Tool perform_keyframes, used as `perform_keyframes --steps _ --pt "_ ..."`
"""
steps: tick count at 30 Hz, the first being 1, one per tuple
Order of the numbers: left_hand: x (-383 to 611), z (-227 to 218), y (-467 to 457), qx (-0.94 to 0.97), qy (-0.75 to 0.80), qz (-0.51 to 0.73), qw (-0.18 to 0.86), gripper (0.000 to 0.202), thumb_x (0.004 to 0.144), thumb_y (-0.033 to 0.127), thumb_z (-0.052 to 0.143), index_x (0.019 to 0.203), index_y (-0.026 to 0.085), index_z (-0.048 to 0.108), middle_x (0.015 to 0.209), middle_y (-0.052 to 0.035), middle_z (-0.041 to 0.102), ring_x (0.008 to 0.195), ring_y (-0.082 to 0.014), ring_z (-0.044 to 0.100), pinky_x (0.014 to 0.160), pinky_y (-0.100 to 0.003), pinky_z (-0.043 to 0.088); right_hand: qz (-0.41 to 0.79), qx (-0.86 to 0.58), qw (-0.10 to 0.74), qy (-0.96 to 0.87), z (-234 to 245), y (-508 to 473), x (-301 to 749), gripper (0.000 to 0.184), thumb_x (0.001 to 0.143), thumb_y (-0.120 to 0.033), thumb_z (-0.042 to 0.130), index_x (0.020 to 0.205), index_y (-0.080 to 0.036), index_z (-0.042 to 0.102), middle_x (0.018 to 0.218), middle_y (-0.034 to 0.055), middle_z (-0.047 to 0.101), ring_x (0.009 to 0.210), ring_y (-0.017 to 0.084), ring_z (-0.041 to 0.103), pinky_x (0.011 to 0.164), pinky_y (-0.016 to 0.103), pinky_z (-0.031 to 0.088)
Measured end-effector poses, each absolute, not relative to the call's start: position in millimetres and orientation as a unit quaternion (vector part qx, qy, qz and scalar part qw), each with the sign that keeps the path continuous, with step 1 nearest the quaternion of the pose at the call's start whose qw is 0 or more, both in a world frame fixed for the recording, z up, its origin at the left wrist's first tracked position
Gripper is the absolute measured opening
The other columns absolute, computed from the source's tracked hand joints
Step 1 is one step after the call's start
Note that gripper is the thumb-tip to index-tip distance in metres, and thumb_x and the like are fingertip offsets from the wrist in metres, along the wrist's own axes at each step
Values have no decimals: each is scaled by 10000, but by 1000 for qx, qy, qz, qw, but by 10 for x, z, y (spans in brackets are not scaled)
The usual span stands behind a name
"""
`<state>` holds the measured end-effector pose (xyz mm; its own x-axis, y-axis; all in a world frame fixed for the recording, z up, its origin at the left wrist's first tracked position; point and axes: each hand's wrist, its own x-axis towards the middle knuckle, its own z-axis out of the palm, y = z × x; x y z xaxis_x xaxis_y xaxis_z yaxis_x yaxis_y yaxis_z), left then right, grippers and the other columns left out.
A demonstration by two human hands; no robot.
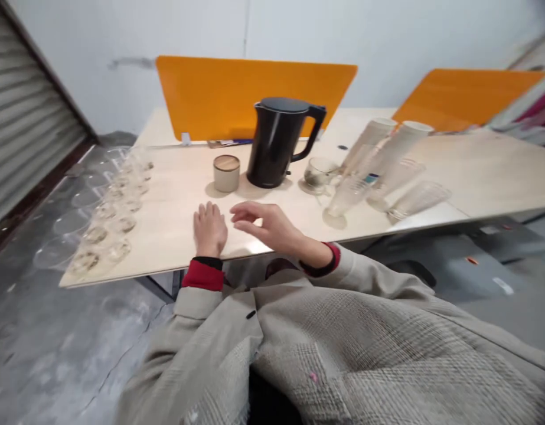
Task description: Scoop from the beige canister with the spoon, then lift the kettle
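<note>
My left hand (210,229) and right hand (272,227) apart, fingers loose (right thumb parted from fingers), in front of kettle (274,144). Lidded canister (227,176) just left of kettle, glass cup (317,171) right, orange divider (205,94) behind.

Illumination is diffuse and fairly bright over the pale bench (175,227), dimmer on the floor (117,336). Soft shadows flank the canister (227,178); a narrow highlight streaks the glossy kettle (272,144), and glare whitens the bench beside the right hand (272,224). Wide-angle distortion stretches the clear cups (72,222) at left. Blur softens the right margin; the upper right corner darkens.
</note>
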<state>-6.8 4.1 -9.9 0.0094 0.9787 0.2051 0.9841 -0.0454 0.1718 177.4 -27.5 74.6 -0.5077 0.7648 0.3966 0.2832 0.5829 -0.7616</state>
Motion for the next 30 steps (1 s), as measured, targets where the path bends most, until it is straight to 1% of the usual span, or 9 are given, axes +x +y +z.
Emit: perform_keyframes --steps 2,6,10,14,16,18,21,25,30 --pt "-20 -98 51 -700 -700 -143 13 499 1115 253 360 1537 101 579 1724 -216 480 1621 -406 421 1326 -622 361 257 -413 414 -769 786 -247 2376 156 938 -341 743 1076 -290 795 1007 63 848 911 245 805 859 406 654" --pt "-58 -108 72 -697 -702 -142 12 534 1097 275 328 1546 120 572 1728 -190 489 1640 -397 400 1319 -614 362 51 -578 455 -675 874 -149 3571 177 935 -336 697 1008 -232 820 866 74 827 799 258 783 794 421 620" --pt "-104 -124 109 -707 -692 -143 28 540 1091 294 309 1519 112 582 1690 -221 522 1616 -418 415 1295 -641 372 -55 -649 391 -651 847 -4 4353 198 956 -352 698 1026 -239 844 1004 92 848 899 288 780 861 447 602" --pt "-118 -144 133 -708 -690 -146 32 551 1090 311 283 1512 114 579 1680 -221 529 1596 -428 427 1284 -660 375 -89 -623 276 -726 699 164 4483 216 979 -279 678 1078 -210 857 1212 138 837 1164 336 729 1043 508 535" --pt "-123 -153 138 -710 -689 -144 32 561 1091 315 265 1505 104 579 1676 -227 530 1588 -438 428 1275 -669 379 -104 -629 220 -739 637 217 4412 233 1001 -245 640 1046 -197 863 1185 150 841 1191 353 709 1068 530 498" --pt "-129 -161 139 -709 -691 -140 28 575 1093 319 249 1513 90 570 1685 -228 520 1591 -448 419 1277 -678 372 -121 -647 190 -728 600 240 4340 264 1017 -233 609 984 -190 868 1137 159 843 1172 362 701 1034 530 488" --pt "-135 -163 135 -703 -698 -137 23 585 1100 331 237 1535 96 551 1713 -217 490 1614 -441 389 1296 -675 350 -135 -664 197 -708 582 246 4305 255 998 -226 631 934 -182 873 1065 164 842 1147 360 697 991 508 487" --pt "-137 -139 125 -709 -693 -131 29 565 1102 340 245 1527 128 551 1703 -212 503 1614 -415 396 1292 -655 373 -126 -672 253 -685 588 255 4352 179 935 -249 710 881 -208 875 942 125 838 1058 333 726 911 466 535" --pt "-132 -125 125 -714 -686 -132 32 577 1083 327 254 1514 103 565 1682 -233 519 1604 -433 409 1280 -667 390 -113 -666 306 -671 628 271 4373 151 900 -260 731 837 -232 866 897 94 833 981 319 725 871 463 564"
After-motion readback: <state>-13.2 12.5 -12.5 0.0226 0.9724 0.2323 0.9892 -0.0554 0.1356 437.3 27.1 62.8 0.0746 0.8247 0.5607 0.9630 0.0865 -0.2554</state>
